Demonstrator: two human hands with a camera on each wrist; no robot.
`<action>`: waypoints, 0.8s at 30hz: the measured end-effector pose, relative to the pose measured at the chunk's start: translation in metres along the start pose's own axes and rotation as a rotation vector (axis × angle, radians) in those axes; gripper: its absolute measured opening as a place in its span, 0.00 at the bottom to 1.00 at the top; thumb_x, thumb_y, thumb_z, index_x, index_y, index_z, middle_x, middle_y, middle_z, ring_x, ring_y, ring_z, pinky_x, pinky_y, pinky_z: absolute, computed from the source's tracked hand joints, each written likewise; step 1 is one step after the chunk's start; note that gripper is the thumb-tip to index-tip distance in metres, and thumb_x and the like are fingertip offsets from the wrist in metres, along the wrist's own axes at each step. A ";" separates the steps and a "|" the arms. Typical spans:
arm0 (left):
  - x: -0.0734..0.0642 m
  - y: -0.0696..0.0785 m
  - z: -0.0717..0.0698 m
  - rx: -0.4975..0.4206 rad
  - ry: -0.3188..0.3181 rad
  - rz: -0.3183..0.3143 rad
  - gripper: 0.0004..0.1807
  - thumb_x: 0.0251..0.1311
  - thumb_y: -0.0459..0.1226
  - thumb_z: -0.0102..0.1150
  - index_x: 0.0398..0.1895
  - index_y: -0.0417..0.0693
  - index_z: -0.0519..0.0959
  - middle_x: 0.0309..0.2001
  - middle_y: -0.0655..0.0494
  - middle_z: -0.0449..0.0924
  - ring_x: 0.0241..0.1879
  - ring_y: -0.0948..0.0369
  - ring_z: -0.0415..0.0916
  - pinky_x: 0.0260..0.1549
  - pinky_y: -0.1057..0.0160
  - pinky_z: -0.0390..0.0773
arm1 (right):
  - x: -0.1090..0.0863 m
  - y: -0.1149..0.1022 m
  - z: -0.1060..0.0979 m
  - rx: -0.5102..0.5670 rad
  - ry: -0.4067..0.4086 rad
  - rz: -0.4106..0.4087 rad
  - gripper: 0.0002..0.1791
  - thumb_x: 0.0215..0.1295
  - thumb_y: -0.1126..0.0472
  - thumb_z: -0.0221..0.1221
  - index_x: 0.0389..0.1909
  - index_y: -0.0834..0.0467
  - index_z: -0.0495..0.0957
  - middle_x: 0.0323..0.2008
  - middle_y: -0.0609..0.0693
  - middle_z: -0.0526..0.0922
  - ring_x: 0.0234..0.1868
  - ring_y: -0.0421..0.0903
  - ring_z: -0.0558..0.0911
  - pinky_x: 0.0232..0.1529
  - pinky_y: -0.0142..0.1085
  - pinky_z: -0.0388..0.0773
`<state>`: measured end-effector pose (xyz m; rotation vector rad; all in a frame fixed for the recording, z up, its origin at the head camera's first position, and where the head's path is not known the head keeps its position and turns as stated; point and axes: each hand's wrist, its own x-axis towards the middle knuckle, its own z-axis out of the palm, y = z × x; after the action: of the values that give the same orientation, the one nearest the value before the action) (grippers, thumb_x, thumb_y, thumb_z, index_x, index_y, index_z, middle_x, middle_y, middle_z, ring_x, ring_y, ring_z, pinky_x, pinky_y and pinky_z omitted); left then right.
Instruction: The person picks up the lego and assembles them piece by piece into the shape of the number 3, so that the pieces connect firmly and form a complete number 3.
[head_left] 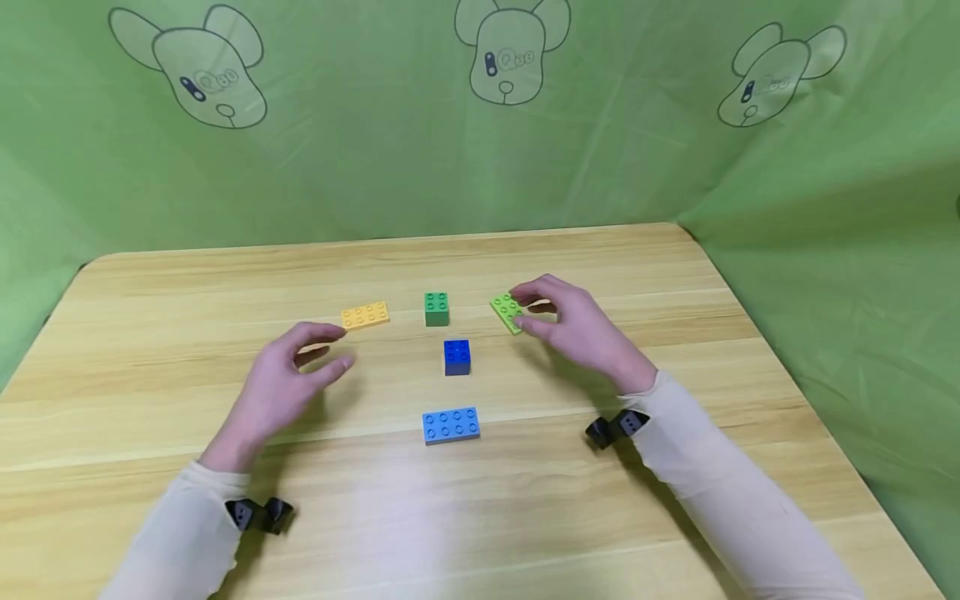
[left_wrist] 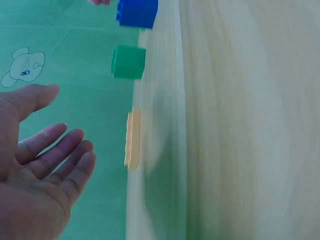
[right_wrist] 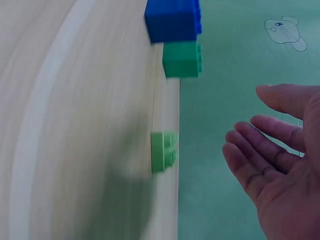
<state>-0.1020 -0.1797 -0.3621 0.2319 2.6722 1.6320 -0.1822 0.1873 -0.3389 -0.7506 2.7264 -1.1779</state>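
Note:
My left hand hovers with parted thumb and fingers just in front of a flat orange-yellow brick. In the left wrist view, a gap shows between the fingers and that brick. Over on the right, my right hand hangs above the table, its fingertips overlapping a flat lime-green brick in the head view. The right wrist view shows this brick apart from the loosely bent fingers. Between the hands stand a green brick and a dark blue brick.
A long light-blue brick lies nearest to me on the wooden table. Green cloth with printed animal heads hangs behind the table's back edge and along its sides. A small black camera sits on each wrist.

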 end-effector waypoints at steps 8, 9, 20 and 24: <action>-0.003 0.003 0.013 -0.108 -0.076 0.016 0.25 0.61 0.39 0.67 0.60 0.41 0.74 0.59 0.48 0.74 0.60 0.47 0.71 0.57 0.55 0.74 | 0.004 -0.005 0.011 0.236 -0.056 -0.001 0.20 0.66 0.65 0.63 0.57 0.67 0.75 0.54 0.62 0.76 0.57 0.58 0.76 0.62 0.50 0.70; -0.004 0.004 0.015 -0.112 -0.084 0.022 0.25 0.61 0.38 0.67 0.60 0.41 0.74 0.59 0.47 0.74 0.59 0.47 0.71 0.58 0.54 0.74 | 0.004 -0.006 0.012 0.245 -0.061 0.000 0.20 0.66 0.65 0.63 0.57 0.66 0.75 0.54 0.61 0.76 0.57 0.57 0.76 0.63 0.50 0.70; -0.006 0.009 0.029 -0.114 -0.138 0.042 0.25 0.60 0.37 0.69 0.59 0.41 0.74 0.59 0.45 0.74 0.59 0.45 0.72 0.59 0.49 0.72 | 0.008 -0.013 0.028 0.279 -0.105 0.034 0.20 0.64 0.64 0.66 0.56 0.64 0.76 0.54 0.57 0.77 0.58 0.55 0.76 0.61 0.44 0.72; -0.010 0.015 0.034 -0.116 -0.164 0.040 0.26 0.59 0.36 0.69 0.59 0.41 0.74 0.59 0.46 0.74 0.58 0.45 0.72 0.59 0.48 0.72 | 0.007 -0.014 0.032 0.315 -0.128 0.045 0.21 0.64 0.66 0.65 0.57 0.65 0.75 0.56 0.61 0.75 0.58 0.57 0.76 0.62 0.46 0.72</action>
<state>-0.0878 -0.1440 -0.3656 0.4008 2.4608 1.6910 -0.1747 0.1542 -0.3507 -0.6911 2.3633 -1.4467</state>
